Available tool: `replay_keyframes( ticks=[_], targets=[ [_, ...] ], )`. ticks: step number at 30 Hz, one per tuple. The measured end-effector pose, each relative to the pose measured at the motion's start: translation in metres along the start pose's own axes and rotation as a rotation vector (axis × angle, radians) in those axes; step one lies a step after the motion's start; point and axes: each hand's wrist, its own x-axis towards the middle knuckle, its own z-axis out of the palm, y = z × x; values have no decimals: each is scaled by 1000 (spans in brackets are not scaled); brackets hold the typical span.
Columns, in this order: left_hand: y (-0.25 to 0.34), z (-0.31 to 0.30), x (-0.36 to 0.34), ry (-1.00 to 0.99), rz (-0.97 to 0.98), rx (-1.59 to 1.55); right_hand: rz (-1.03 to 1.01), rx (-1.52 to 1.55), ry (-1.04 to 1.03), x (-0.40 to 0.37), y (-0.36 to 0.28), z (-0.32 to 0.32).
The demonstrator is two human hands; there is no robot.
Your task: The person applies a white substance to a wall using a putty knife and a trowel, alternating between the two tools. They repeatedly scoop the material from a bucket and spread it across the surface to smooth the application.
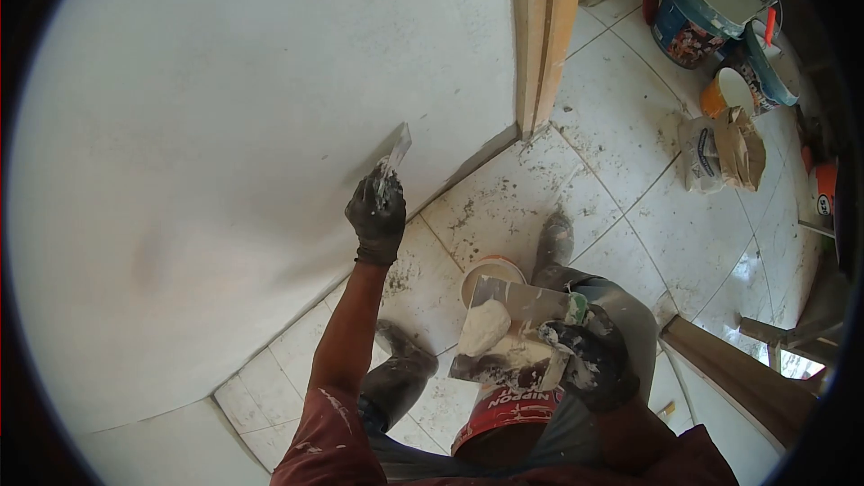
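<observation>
Left hand [376,216], dark-gloved and putty-smeared: fingers clenched round the knife [399,146], arm extended. Knife is at the white wall [225,108], blade directed up and away from the body, shadow just beside it; blade contact with wall cannot be told.

Right hand [594,355], also gloved and smeared: grasping the trowel [533,304] at its right end, in front of the body. Trowel plate roughly face up, carrying one rounded lump of putty [484,328] on its left part; thinner smears elsewhere. A green part shows near the fingers.

Below trowel: red bucket [511,412], between the legs, lettering "NIPPON". Beyond trowel, partly hidden by it: round tub [481,272] on the floor [684,225]. Floor tiled, white, with scattered dark specks. Dark boots [405,369] on both feet, left one nearer the wall.

Wooden door frame [543,36] at the wall's far end. Upper right, well apart from both hands: two large pails [682,29], orange pot [713,99], paper bag [742,151], whitish bag [698,155], grouped close together.
</observation>
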Motion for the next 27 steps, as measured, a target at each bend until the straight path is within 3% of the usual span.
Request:
replay_keyframes(
  ticks=[1,3,4,6,10,11,12,13,14,16,19,22,23,27],
  targets=[
    [1,-3,0,8,2,-5,-25,-11,27,2,-3,-1],
    [-2,-18,-11,78,-144,-73,-657,-495,-13,14,-15,-7],
    [-3,-27,-17,87,-135,-69,-670,-491,-11,14,-20,-7],
    [-11,-49,-34,203,-481,-300,-608,-451,-2,12,-27,-5],
    [-33,-63,-52,213,-551,-339,-656,-415,-4,8,-20,0],
    [-35,-59,-48,184,-468,-227,-295,-144,-24,4,-13,4],
    [-34,-54,-41,156,-379,-123,-118,-13,-40,3,-13,4],
    [-36,-46,-38,73,-428,-155,59,119,-32,2,-12,5],
    [-35,-34,-32,75,-424,-165,-170,-48,-64,4,-16,3],
    [-25,-11,-18,12,-151,-11,-393,-221,-91,5,-18,3],
    [-18,5,-14,-67,-195,-80,-59,77,-26,2,-16,3],
    [-29,-4,-33,41,-96,-18,-189,-76,-86,6,-18,-3],
    [-30,-12,-44,-43,-481,-151,-257,-79,-128,6,-29,-3],
    [-45,-25,-60,84,-384,-250,-263,-115,-148,0,-8,-3]
  ],
)
